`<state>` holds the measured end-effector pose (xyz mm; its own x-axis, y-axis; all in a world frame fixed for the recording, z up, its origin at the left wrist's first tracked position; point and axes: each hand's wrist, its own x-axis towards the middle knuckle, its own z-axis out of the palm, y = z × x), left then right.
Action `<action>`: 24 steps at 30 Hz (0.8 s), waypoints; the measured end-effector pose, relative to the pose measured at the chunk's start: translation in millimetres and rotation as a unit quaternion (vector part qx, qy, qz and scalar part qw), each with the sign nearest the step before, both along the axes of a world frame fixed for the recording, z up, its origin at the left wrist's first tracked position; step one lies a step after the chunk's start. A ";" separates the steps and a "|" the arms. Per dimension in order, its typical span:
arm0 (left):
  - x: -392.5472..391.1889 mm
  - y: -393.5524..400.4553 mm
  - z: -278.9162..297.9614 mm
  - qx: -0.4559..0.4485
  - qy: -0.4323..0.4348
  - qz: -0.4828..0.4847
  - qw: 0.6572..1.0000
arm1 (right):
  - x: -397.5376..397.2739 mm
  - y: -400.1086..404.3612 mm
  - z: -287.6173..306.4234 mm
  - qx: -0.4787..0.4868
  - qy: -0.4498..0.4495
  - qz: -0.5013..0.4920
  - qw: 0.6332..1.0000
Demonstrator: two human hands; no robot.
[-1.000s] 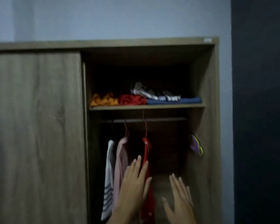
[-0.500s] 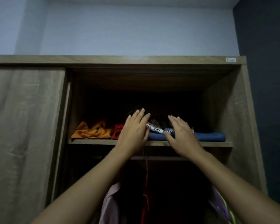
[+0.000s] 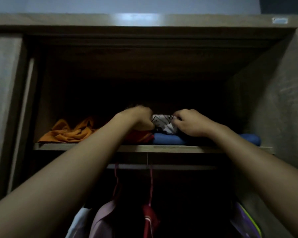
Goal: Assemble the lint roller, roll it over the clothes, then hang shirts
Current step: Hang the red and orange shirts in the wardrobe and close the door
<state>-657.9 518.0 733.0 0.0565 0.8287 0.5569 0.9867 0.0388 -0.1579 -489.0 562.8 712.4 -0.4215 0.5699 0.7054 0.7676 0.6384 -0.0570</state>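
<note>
Both my arms reach up to the wardrobe's upper shelf (image 3: 93,147). My left hand (image 3: 138,118) and my right hand (image 3: 190,123) have curled fingers gripping a folded white garment with black print (image 3: 163,123) from either side. That garment lies on a folded blue garment (image 3: 172,140), with a red garment (image 3: 139,136) under my left wrist. An orange garment (image 3: 70,130) lies crumpled at the shelf's left. No lint roller is in view.
Under the shelf a rail (image 3: 179,167) carries pink hangers with a white shirt (image 3: 79,222), a pink shirt (image 3: 101,219) and a red shirt (image 3: 149,217). A purple and yellow item (image 3: 246,220) hangs at the right wall. A sliding door (image 3: 3,103) covers the left side.
My hands rose from in front of the hanging shirts to the upper shelf, went from flat and open to curled round the white printed garment, and the view tilted up and closer.
</note>
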 end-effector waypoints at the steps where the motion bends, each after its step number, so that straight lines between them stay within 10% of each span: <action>1: 0.0 1.4 1.2 -0.010 -0.004 0.016 1.000 | 1.0 0.7 1.9 -0.008 0.011 0.003 1.000; 24: 23.3 46.1 31.9 0.073 0.023 -0.012 0.997 | 45.5 50.7 28.8 0.017 -0.115 -0.164 0.980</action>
<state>-634.6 564.1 764.9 0.1044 0.7364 0.6684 0.9794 0.0408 -0.1979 -443.5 613.5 741.2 -0.3692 0.6785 0.6351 0.9219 0.3535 0.1583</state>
